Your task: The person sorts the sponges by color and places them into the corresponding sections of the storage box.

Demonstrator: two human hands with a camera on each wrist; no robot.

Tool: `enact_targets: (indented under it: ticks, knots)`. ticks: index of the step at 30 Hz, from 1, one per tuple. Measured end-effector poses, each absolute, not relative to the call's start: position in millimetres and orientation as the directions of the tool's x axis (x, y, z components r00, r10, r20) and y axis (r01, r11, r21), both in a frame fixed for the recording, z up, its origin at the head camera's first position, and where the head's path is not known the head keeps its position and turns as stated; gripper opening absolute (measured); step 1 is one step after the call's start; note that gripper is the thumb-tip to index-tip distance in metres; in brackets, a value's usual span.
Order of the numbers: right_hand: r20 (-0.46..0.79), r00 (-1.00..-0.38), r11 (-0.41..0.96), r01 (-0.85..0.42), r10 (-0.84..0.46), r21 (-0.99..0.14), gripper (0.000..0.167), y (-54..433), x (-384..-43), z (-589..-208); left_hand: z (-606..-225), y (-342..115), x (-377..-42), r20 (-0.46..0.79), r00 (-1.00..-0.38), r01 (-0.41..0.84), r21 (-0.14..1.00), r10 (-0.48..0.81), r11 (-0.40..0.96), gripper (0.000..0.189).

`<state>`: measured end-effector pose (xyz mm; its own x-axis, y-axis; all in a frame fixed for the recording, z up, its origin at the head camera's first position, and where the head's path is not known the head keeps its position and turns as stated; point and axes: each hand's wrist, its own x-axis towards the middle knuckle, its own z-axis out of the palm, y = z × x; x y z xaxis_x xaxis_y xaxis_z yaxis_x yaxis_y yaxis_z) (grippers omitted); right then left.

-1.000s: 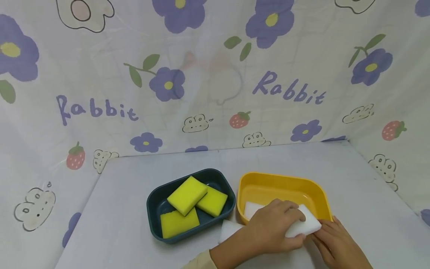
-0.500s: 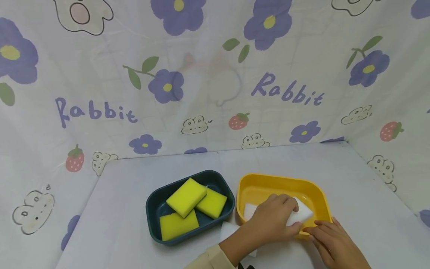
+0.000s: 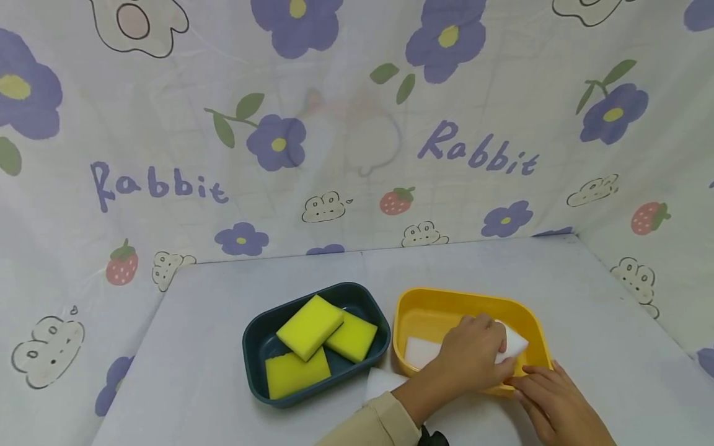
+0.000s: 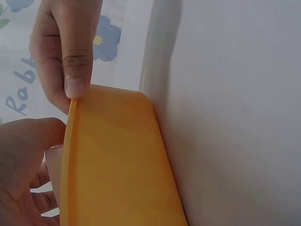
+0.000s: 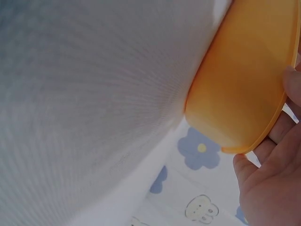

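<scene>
In the head view my left hand (image 3: 471,356) reaches over the front rim of a yellow plastic tub (image 3: 429,303), holding a white foam sponge (image 3: 513,341) inside its right part. Thumb and fingers grip that sponge; the palm side is hidden there. My right hand (image 3: 560,402) pinches the tub's front right corner, and its thumb lies on the outer wall in the left wrist view. A second white sponge (image 3: 421,352) lies in the tub's left part. On the table in front, a third white sponge (image 3: 383,381) is partly hidden by the left forearm.
Left of the yellow tub stands a dark green tub (image 3: 253,365) with three yellow sponges (image 3: 309,325) in it. Both tubs stand close together on the white table (image 3: 206,322). A patterned cloth (image 3: 346,161) hangs behind and at the sides.
My left hand has lowered its white sponge from above the front rim into the yellow tub, then shifted slightly right. My right hand has stayed at the corner.
</scene>
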<state>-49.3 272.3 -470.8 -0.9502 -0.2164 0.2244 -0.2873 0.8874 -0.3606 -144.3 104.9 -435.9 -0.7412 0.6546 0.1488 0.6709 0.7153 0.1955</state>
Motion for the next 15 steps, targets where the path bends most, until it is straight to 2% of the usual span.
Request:
enact_targets:
  ticks: [7,15]
  knots:
    - [0.177,-0.963,0.886,-0.258,-0.203,-0.385,0.022,273.3,-50.0,-469.2,-440.7,115.4,-141.8,0.086,-0.779,0.623,0.207,0.621,0.754,0.024]
    - [0.306,-0.922,0.881,-0.338,-0.239,-0.331,0.023,276.0,-49.2,-476.8,-445.8,126.9,-144.3,0.04,-0.803,0.59,0.192,0.595,0.784,0.026]
